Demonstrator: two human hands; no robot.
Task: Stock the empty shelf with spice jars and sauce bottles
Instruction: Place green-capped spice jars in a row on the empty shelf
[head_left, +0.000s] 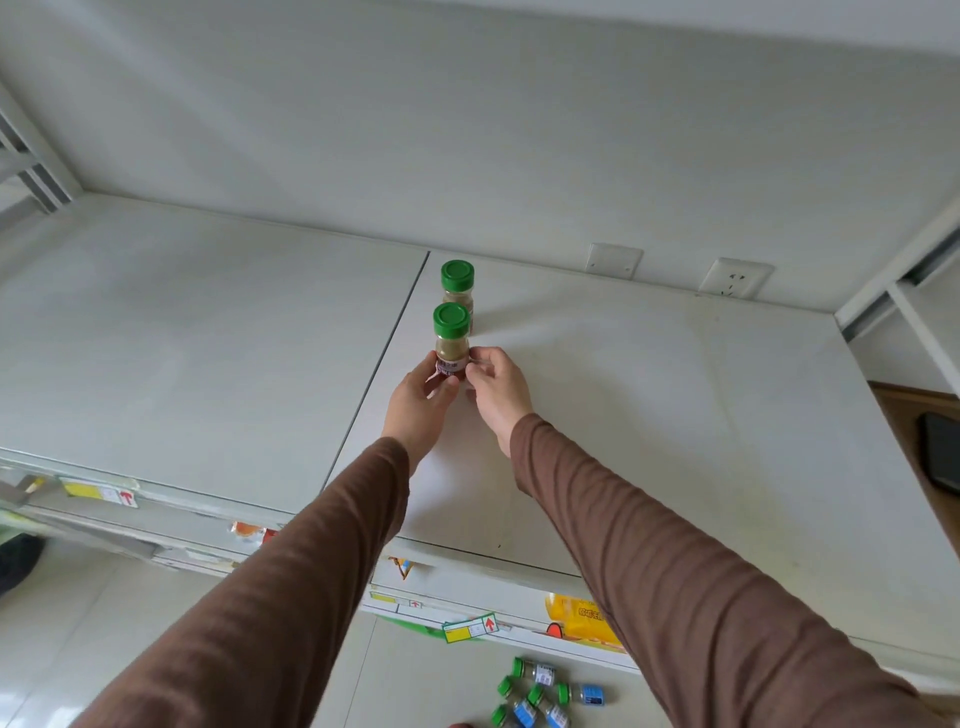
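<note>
A spice jar (452, 340) with a green lid and brownish powder stands upright on the white shelf (623, 415), near the seam between two shelf boards. My left hand (421, 400) grips its lower left side. My right hand (496, 387) pinches its lower right side at the label. A second, matching green-lidded jar (457, 288) stands directly behind it, closer to the back wall. On the floor below the shelf lie several more green-capped jars (540, 693), some with blue labels.
The back wall carries a blank plate (613, 261) and a power socket (735, 278). A dark phone (943, 452) lies on a wooden surface at the right. The shelf's front edge (467, 623) bears price tags, with yellow packaging (584, 618) on the level below.
</note>
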